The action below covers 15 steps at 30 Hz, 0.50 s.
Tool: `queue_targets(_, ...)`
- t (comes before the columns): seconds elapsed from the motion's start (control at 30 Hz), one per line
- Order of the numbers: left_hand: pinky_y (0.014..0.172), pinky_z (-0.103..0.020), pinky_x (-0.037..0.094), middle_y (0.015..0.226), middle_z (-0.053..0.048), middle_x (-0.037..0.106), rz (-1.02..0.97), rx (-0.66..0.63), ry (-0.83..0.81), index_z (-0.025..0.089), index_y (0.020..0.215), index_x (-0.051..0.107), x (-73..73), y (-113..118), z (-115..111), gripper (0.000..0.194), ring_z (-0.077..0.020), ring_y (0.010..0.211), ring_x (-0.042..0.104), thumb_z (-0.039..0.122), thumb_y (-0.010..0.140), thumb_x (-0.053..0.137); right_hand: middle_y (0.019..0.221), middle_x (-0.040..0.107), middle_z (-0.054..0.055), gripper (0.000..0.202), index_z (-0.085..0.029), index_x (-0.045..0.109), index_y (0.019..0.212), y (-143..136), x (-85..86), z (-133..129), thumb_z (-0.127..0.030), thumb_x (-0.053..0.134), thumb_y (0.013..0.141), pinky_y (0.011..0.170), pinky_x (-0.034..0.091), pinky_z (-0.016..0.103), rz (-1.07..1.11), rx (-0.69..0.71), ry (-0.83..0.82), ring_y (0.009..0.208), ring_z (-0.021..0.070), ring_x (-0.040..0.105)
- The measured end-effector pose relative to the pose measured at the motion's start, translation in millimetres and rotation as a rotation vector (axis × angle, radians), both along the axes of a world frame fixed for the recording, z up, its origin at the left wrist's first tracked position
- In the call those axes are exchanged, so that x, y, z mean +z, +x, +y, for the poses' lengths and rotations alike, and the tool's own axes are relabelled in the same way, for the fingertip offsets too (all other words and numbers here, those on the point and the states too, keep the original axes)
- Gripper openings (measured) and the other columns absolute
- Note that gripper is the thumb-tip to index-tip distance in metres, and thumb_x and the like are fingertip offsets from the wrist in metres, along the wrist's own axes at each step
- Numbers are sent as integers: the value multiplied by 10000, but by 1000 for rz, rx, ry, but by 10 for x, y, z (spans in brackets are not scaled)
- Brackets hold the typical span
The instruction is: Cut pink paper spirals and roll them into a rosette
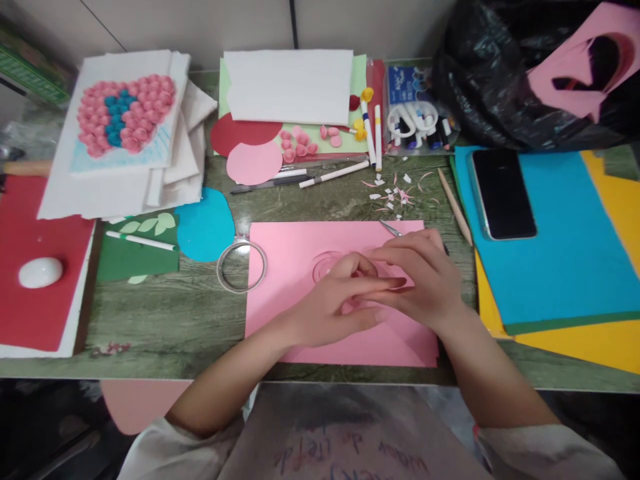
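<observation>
Left hand and right hand meet over pink sheet by the pink spiral, likely for two-sided control; can't tell what either pinches.

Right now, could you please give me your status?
Left hand and right hand together over pink sheet. Curled pink paper beside them. Metal tool partly hidden by right hand.
</observation>
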<state>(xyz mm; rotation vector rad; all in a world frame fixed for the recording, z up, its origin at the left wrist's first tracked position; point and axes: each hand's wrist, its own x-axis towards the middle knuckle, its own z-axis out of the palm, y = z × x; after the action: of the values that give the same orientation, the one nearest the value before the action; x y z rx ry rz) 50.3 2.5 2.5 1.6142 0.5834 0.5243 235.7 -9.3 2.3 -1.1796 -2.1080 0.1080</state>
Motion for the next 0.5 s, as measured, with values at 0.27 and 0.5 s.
queue_targets(0.27, 927, -401, 413, 961, -47, 429, -75, 36, 147, 337, 1291, 539, -38, 38, -97, 418, -189, 975, 431, 235, 891, 477, 830, 613, 13, 256, -253, 581, 999, -18, 34, -29, -392, 669, 803, 700, 390, 358, -31, 10, 49, 779, 180, 582)
queue_targets(0.5, 879, -366, 410, 927, -36, 424, -102, 68, 321, 315, 1297, 533, -77, 59, -140, 430, -178, 942, 432, 184, 894, 459, 859, 629, 24, 197, -226, 588, 978, -73, 70, -80, -270, 646, 795, 696, 391, 341, 2, -26, 81, 718, 160, 583)
